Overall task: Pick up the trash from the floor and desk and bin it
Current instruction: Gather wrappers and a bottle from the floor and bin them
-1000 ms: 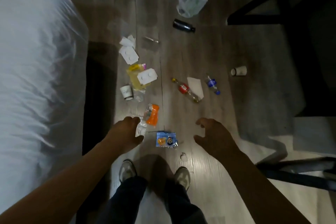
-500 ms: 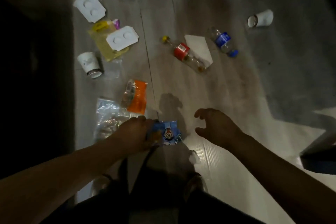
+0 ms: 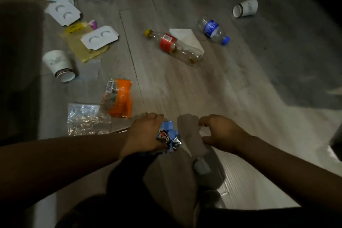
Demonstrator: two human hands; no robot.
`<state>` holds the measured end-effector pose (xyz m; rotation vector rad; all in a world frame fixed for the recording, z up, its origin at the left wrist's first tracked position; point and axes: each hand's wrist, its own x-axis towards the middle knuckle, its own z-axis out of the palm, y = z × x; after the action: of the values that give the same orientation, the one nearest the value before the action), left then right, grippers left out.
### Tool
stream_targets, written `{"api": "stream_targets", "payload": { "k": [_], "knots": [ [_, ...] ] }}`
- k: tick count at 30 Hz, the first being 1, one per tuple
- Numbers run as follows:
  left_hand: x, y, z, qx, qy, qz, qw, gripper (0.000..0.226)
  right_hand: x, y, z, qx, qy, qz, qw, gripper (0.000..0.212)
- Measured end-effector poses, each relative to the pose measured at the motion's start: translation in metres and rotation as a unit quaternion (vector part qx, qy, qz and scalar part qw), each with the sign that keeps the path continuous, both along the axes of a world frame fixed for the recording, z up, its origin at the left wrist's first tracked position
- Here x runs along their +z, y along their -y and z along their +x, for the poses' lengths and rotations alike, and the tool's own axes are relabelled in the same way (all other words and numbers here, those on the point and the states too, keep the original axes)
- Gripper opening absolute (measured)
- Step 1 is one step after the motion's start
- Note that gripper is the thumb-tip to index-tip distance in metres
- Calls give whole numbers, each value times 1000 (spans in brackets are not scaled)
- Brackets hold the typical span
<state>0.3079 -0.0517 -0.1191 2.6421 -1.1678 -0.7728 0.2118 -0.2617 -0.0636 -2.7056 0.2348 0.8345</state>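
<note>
Floor (image 3: 185, 89): napkin (image 3: 187, 38) between long bottle (image 3: 174, 47) and short bottle (image 3: 212, 30); left cup (image 3: 59, 65) far left, right cup (image 3: 245, 7) behind short bottle.

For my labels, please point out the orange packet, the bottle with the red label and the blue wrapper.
orange packet (image 3: 122, 99), head view, on its orange half.
bottle with the red label (image 3: 167, 43), head view, on the label.
blue wrapper (image 3: 169, 129), head view, on its blue top.

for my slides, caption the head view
Left hand grips a crumpled blue wrapper; right hand hovers empty over the littered floor.
</note>
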Motion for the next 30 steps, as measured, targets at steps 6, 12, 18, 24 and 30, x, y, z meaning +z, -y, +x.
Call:
{"api": "stream_targets", "payload": {
  "k": [6, 12, 18, 24, 30],
  "knots": [
    [-17, 10, -20, -52, 54, -71, 995, 89, -11, 17, -23, -48, 40, -1, 998, 46],
    [-10, 32, -60, -167, 30, -77, 982, 66, -7, 27, -45, -62, 60, -18, 996, 43],
    [-19, 58, -82, -190, -41, -50, 980, 60, -12, 41, -64, -74, 63, -13, 995, 42],
    [-24, 81, -87, -205, -59, 2, 977, 65, -12, 46, -73, -77, 55, -4, 995, 43],
    [-27, 78, -88, -236, -26, -9, 971, 45, -20, 49, -64, -72, 49, -7, 996, 43]
  ]
}}
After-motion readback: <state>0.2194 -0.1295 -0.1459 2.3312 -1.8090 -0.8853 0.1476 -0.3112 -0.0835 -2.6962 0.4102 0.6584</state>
